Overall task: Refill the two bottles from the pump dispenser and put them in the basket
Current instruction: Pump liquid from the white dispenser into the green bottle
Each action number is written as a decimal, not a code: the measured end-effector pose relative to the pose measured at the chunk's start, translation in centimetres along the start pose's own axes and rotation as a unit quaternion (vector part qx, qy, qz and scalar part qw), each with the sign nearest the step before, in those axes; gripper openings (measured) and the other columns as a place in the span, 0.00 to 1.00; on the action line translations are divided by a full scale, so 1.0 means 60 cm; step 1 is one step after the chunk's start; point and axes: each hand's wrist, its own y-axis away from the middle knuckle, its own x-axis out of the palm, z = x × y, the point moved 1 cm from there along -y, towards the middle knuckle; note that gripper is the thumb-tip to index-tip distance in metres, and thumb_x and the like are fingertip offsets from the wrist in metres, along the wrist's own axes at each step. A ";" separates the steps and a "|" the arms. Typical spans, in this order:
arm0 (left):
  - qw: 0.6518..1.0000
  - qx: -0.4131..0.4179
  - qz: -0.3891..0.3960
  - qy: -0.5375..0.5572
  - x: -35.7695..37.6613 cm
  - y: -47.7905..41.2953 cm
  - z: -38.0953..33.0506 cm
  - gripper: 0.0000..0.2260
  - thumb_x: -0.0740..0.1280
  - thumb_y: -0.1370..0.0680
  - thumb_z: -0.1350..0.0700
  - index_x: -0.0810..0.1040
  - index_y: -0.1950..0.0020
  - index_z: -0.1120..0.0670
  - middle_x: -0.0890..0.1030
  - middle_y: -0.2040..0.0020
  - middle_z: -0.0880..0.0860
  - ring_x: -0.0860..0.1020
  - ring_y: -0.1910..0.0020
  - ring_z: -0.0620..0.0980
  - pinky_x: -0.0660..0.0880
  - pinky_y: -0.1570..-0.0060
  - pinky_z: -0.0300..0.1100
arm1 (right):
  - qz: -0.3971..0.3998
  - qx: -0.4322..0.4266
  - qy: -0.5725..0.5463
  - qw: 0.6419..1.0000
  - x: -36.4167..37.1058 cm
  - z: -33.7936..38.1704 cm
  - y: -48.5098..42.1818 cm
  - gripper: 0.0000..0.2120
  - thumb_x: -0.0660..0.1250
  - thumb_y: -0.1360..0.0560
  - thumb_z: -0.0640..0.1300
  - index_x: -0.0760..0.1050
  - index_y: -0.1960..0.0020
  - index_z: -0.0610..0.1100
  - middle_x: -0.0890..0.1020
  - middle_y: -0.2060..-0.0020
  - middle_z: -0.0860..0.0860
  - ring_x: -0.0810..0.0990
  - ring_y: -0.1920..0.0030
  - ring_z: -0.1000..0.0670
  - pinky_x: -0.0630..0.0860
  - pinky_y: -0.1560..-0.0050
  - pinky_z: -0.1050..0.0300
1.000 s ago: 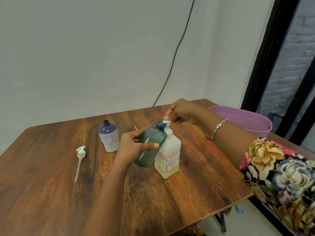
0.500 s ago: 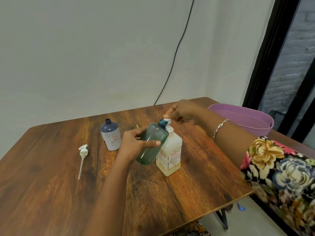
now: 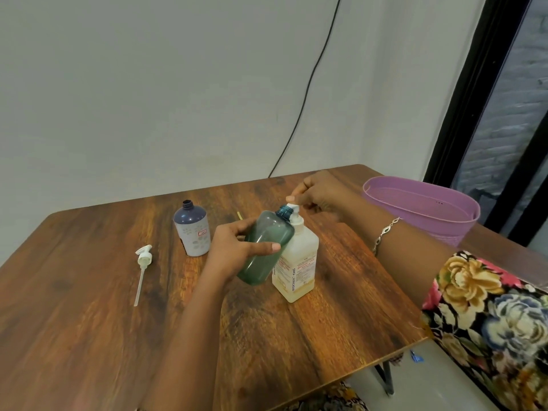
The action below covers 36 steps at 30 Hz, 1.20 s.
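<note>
The left hand grips the green bottle around its middle. Its fingers are curled over the far side and the thumb lies across the near side, so they are clamped on the bottle. The bottle is tilted, base down to the left and open neck up to the right, with the mouth right at the spout of the pump head. Its body lies close against the left side of the dispenser, which stands upright near the middle of the surface.

The right hand reaches in from the right above the dispenser. Its fingers are curled together, and the tips of thumb and forefinger close on the pump head. The other fingers are tucked into the palm. A bracelet sits on that wrist.

The blue bottle stands upright and uncapped on the surface, to the left of the left hand and apart from it. Further left lies a loose pump with its tube pointing toward the near edge. The purple basket sits at the far right end.
</note>
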 end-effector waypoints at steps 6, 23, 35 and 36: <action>1.000 0.002 -0.005 -0.003 -0.004 -0.006 -0.003 0.28 0.76 0.36 0.62 0.75 0.37 0.55 0.78 0.47 0.50 0.76 0.48 0.50 0.74 0.51 0.43 | 0.039 0.029 -0.002 0.999 0.000 0.026 0.000 0.09 0.67 0.28 0.32 0.74 0.66 0.39 0.76 0.67 0.46 0.70 0.66 0.52 0.71 0.66 0.62; 1.000 0.010 -0.005 -0.010 -0.004 -0.004 -0.007 0.28 0.76 0.35 0.62 0.74 0.36 0.57 0.78 0.49 0.48 0.75 0.53 0.43 0.74 0.56 0.38 | 0.038 0.013 0.032 0.999 0.003 0.018 -0.004 0.07 0.70 0.29 0.37 0.74 0.63 0.40 0.74 0.69 0.47 0.65 0.70 0.53 0.67 0.69 0.62; 1.000 0.005 -0.011 -0.005 -0.004 0.000 -0.005 0.29 0.76 0.36 0.63 0.74 0.35 0.57 0.77 0.47 0.50 0.74 0.54 0.42 0.73 0.59 0.35 | 0.040 0.023 -0.014 0.999 -0.006 0.019 -0.003 0.07 0.68 0.28 0.34 0.75 0.65 0.39 0.75 0.67 0.45 0.68 0.67 0.52 0.67 0.67 0.61; 1.000 0.007 -0.012 -0.006 -0.004 0.000 -0.006 0.29 0.76 0.36 0.63 0.74 0.35 0.57 0.77 0.47 0.51 0.74 0.55 0.42 0.73 0.59 0.35 | 0.044 0.027 0.006 0.999 -0.006 0.023 -0.005 0.08 0.68 0.28 0.34 0.75 0.65 0.39 0.75 0.67 0.46 0.67 0.67 0.52 0.67 0.67 0.61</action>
